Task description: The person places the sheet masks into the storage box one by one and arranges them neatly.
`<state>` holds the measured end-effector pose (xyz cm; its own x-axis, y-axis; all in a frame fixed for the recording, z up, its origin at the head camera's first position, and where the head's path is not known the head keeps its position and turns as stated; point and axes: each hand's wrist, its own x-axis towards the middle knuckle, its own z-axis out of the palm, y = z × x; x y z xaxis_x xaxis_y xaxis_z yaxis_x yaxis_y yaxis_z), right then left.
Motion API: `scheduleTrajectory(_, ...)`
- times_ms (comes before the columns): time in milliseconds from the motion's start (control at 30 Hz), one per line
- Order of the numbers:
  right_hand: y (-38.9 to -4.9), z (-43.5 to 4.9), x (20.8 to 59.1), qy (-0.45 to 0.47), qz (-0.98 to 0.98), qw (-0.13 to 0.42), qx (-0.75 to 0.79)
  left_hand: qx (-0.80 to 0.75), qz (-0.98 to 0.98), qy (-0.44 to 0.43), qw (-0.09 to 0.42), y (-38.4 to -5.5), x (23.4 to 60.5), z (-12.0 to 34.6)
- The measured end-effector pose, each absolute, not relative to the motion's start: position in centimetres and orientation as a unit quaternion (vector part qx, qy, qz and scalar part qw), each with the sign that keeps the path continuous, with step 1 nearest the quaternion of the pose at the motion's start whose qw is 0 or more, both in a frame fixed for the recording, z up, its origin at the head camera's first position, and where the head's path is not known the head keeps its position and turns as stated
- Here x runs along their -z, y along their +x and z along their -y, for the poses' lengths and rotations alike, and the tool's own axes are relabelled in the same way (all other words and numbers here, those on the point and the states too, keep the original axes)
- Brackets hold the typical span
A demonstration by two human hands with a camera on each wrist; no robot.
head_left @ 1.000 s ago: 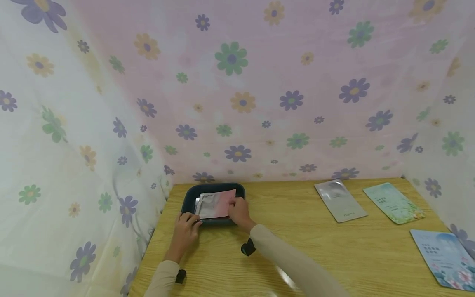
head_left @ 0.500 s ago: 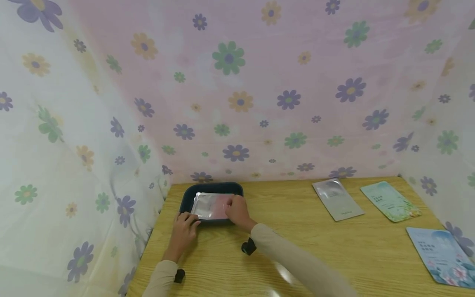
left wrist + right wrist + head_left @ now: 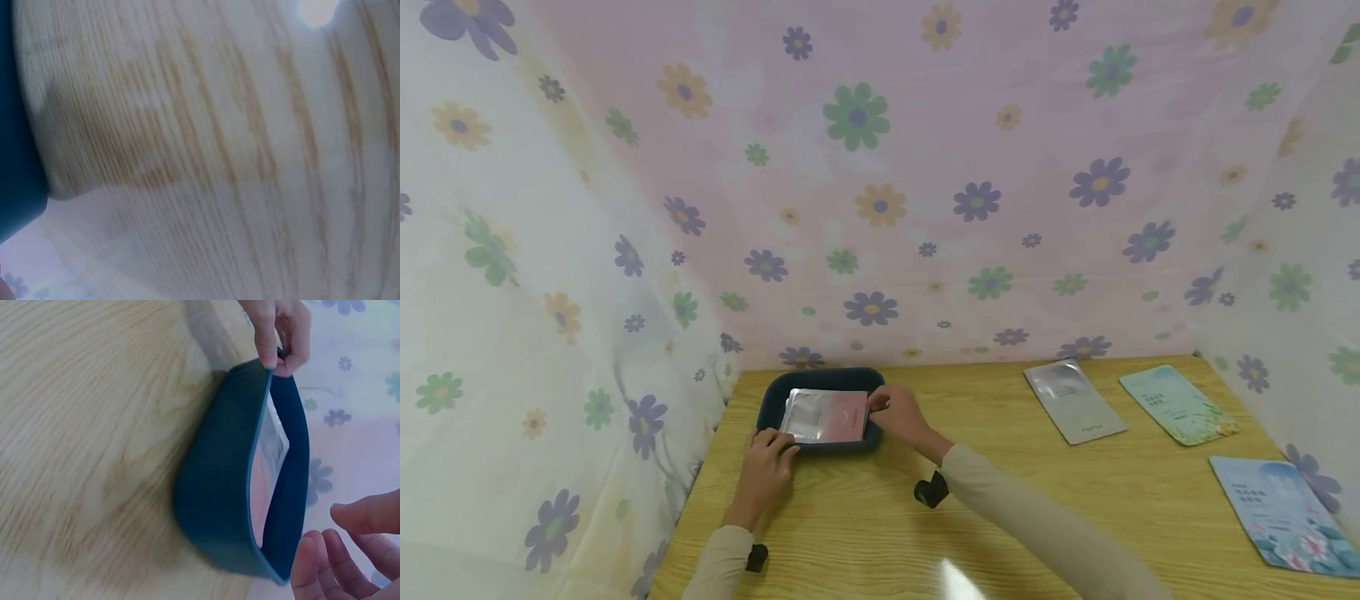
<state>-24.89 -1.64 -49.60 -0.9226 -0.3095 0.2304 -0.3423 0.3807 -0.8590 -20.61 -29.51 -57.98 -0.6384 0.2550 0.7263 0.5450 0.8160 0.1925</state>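
Note:
A dark blue plastic bin (image 3: 842, 450) stands at the table's back left. Inside it lies a pink and silver face mask packet (image 3: 848, 417), on top of a silver edge that peeks out at its left. My left hand (image 3: 765, 468) holds the bin's front left rim; the right wrist view shows its thumb (image 3: 267, 347) outside the wall and its fingers over the inside. Just off the right rim is my right hand (image 3: 904, 418), thumb and fingers parted with nothing between them. The left wrist view shows mostly wood and the bin's wall (image 3: 15, 137).
Toward the right of the wooden table (image 3: 985, 517) lie three flat packets: a silver one (image 3: 1075, 402), a green one (image 3: 1180, 406) and a blue one with pink flowers (image 3: 1281, 512). A flower-printed curtain (image 3: 917, 150) closes off the back and both sides.
The right hand has let go of the pink packet and drawn back to the right. The packet has come down flatter in the bin. The left hand keeps its hold on the rim.

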Motion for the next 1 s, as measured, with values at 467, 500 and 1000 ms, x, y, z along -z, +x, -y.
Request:
scheduleTrajectory(467,-24.4,-4.6,48.2,0.123,0.819,-0.037,-0.559,0.205,0.883,-0.221,0.36,-20.6,58.0,29.4)
scheduleTrajectory(500,-24.3,-5.1,48.3,0.12,0.817,-0.04,-0.562,0.204,0.883,-0.221,0.36,-20.6,58.0,29.4)
scheduleTrajectory(1000,-23.3,-11.2,49.2,0.083,0.809,-0.046,-0.58,0.216,0.881,-0.22,0.358,-20.5,58.1,29.4)
